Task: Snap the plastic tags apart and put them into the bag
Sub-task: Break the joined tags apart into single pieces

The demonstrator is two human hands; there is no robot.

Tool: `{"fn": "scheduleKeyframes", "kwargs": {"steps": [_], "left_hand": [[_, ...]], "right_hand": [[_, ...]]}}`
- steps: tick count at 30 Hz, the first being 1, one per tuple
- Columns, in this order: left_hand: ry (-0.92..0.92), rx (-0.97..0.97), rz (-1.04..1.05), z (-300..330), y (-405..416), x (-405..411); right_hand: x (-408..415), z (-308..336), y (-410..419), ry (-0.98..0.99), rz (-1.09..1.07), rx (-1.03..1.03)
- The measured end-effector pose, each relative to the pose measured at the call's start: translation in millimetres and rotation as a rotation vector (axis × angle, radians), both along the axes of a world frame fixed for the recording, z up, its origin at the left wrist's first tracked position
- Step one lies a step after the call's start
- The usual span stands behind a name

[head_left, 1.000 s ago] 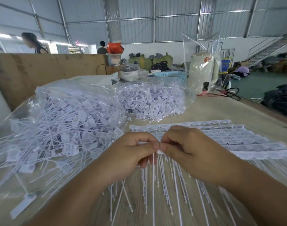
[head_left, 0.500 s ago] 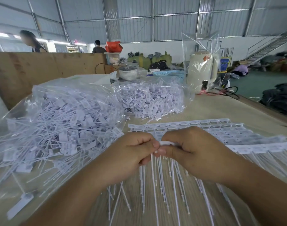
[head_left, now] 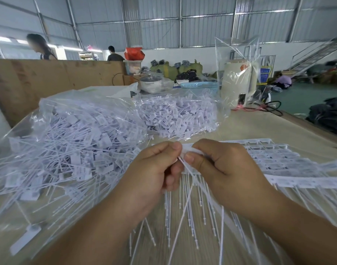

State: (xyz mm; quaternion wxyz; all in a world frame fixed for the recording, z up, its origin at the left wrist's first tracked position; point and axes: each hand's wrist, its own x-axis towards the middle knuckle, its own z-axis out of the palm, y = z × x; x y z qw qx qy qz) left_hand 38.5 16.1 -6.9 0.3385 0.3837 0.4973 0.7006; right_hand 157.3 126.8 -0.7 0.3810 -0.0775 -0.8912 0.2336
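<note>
A joined strip of white plastic tags (head_left: pixel 297 181) runs from between my hands off to the right, its thin tails hanging toward me. My right hand (head_left: pixel 221 167) pinches the strip's left end. My left hand (head_left: pixel 154 169) grips a small bunch of separated tags (head_left: pixel 183 217); one tag tilts away from the strip at the split. To the left lies a large clear bag (head_left: pixel 72 146) heaped with loose white tags, its mouth facing my hands.
A second clear bag of tags (head_left: pixel 181 115) sits behind the hands. More flat tag strips (head_left: pixel 278 153) lie on the wooden table (head_left: pixel 259 127). Farther back stand a bagged white kettle (head_left: pixel 238 81), a blue basket (head_left: pixel 199 86), a pot and a cardboard wall. People stand in the background.
My hands twisted against each other at the strip's end. One tag has broken away from the strip and now tilts leftward in my left hand's bunch.
</note>
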Motion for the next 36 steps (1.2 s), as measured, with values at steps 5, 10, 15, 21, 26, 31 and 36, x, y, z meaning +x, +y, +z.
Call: {"fn": "scheduleKeyframes", "kwargs": {"steps": [5, 10, 15, 21, 26, 31, 36], "left_hand": [[-0.38, 0.048, 0.026, 2, 4, 1], [-0.207, -0.002, 0.123, 6, -5, -20], [0.174, -0.124, 0.028, 3, -6, -9], [0.231, -0.177, -0.087, 4, -7, 1], [0.293, -0.2, -0.132, 3, -7, 1], [0.213, -0.161, -0.081, 4, -8, -3], [0.237, -0.148, 0.023, 9, -11, -11]], "right_hand": [[1, 2, -1, 0.075, -0.009, -0.011], [7, 6, 13, 0.15, 0.022, -0.166], [6, -4, 13, -0.1, 0.189, -0.167], [6, -3, 7, -0.219, 0.258, -0.032], [6, -3, 5, -0.257, 0.328, -0.061], [10, 3, 7, -0.268, 0.201, -0.026], [14, 13, 13, -0.385, 0.039, 0.163]]}}
